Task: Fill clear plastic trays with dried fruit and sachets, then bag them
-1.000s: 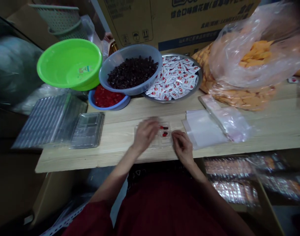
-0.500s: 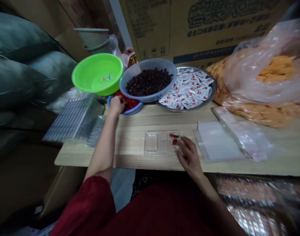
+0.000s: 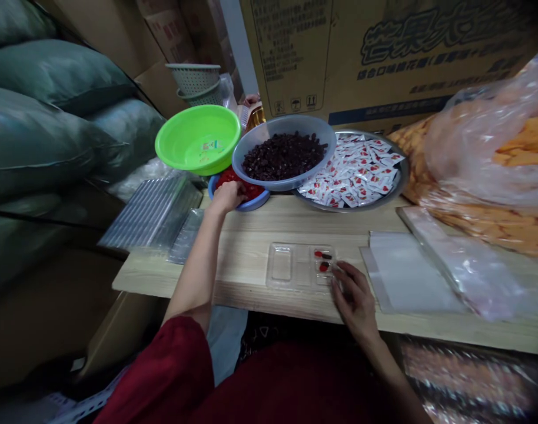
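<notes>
My left hand [image 3: 228,196] reaches into a blue bowl [image 3: 255,204] of small red pieces [image 3: 251,191]. Its fingers are curled together over them, and what they pinch is hidden. On the table lies a clear plastic tray [image 3: 302,277] with several compartments. Two small red pieces and two dark ones sit in the compartments on its right side. My right hand [image 3: 355,297] grips this tray at its right edge, fingers bent and thumb lower down.
Behind stand a green basin [image 3: 198,135], a bowl of dark pieces [image 3: 286,156] and a metal tray of white sachets [image 3: 357,176]. Stacked clear plastic trays [image 3: 148,212] lie left. White sheets [image 3: 410,274] and a bag of orange pieces [image 3: 476,176] are right. A large carton [image 3: 384,53] rises behind.
The view has shifted, so the table things appear further right. My left hand stays at the bowl of red pieces, and my right hand stays at the plastic tray's edge.
</notes>
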Action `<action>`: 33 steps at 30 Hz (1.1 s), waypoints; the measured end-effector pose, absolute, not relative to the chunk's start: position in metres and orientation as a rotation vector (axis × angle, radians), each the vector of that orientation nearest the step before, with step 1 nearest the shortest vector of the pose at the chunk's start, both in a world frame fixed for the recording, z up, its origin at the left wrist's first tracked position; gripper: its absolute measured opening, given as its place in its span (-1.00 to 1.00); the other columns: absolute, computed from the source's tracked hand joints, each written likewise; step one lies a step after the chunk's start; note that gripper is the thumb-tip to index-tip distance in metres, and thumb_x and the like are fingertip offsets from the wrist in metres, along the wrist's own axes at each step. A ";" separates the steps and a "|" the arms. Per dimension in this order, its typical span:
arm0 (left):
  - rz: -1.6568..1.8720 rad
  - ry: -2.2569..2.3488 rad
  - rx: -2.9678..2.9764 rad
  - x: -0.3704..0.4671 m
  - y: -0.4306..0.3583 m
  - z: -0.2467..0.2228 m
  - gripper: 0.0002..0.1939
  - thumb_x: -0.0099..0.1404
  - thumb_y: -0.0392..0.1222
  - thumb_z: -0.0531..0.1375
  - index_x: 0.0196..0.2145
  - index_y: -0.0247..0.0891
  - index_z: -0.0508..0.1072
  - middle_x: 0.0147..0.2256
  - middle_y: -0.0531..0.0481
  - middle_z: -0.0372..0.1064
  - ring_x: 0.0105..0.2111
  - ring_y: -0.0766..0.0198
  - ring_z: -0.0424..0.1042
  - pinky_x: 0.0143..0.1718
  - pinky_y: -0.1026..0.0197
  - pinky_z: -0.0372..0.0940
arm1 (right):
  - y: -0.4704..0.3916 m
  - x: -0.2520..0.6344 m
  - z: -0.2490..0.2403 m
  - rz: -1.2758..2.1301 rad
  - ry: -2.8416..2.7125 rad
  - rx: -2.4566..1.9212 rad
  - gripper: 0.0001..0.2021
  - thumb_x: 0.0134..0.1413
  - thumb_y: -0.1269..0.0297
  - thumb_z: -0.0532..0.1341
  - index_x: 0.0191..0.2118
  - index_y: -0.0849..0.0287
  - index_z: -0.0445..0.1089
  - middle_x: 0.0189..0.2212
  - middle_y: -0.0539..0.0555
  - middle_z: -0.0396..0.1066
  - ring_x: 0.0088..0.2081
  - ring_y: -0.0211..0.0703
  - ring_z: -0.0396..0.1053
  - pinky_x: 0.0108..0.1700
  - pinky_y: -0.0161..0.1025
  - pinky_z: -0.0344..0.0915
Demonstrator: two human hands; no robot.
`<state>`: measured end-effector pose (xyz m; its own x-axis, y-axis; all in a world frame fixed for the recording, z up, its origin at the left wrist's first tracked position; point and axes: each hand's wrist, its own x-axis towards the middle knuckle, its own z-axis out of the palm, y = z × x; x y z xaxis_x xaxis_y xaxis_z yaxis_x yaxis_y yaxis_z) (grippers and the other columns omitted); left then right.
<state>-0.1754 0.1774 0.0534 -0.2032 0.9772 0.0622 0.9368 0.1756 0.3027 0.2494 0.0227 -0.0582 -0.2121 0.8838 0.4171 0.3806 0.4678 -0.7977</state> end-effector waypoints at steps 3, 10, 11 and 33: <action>0.540 2.236 1.866 -0.179 0.176 0.054 -0.89 0.08 -0.26 0.33 -0.38 -0.19 0.50 -0.38 -0.08 0.50 -0.27 0.05 0.47 -0.10 0.07 0.30 | 0.023 0.250 -0.059 0.694 -1.784 -1.077 -0.71 0.31 0.33 0.23 0.10 0.02 0.48 0.13 0.20 0.38 0.17 0.08 0.36 0.15 0.15 0.40; 1.499 1.701 1.141 -0.174 0.167 0.048 -0.77 0.05 -0.15 0.36 -0.38 -0.26 0.42 -0.55 0.10 0.35 -0.58 0.37 0.27 -0.46 0.29 0.22 | 0.023 0.249 -0.057 0.711 -1.758 -1.077 -0.76 0.33 0.33 0.21 0.05 0.04 0.50 0.09 0.20 0.41 0.13 0.06 0.39 0.12 0.13 0.41; 1.540 1.646 1.082 -0.173 0.165 0.047 -0.73 0.03 -0.13 0.38 -0.36 -0.26 0.42 -0.53 0.11 0.35 -0.59 0.39 0.28 -0.46 0.30 0.23 | 0.023 0.249 -0.057 0.713 -1.755 -1.082 -0.76 0.33 0.33 0.21 0.04 0.04 0.50 0.08 0.20 0.42 0.13 0.06 0.39 0.12 0.13 0.41; 0.365 1.929 1.984 -0.188 0.171 0.066 -0.84 0.08 -0.25 0.22 -0.35 -0.20 0.59 -0.39 -0.03 0.54 -0.35 0.16 0.45 -0.22 0.19 0.32 | 0.023 0.249 -0.057 0.730 -1.691 -1.128 -0.79 0.33 0.31 0.18 -0.02 0.08 0.52 -0.01 0.20 0.48 0.06 0.04 0.43 0.11 0.10 0.41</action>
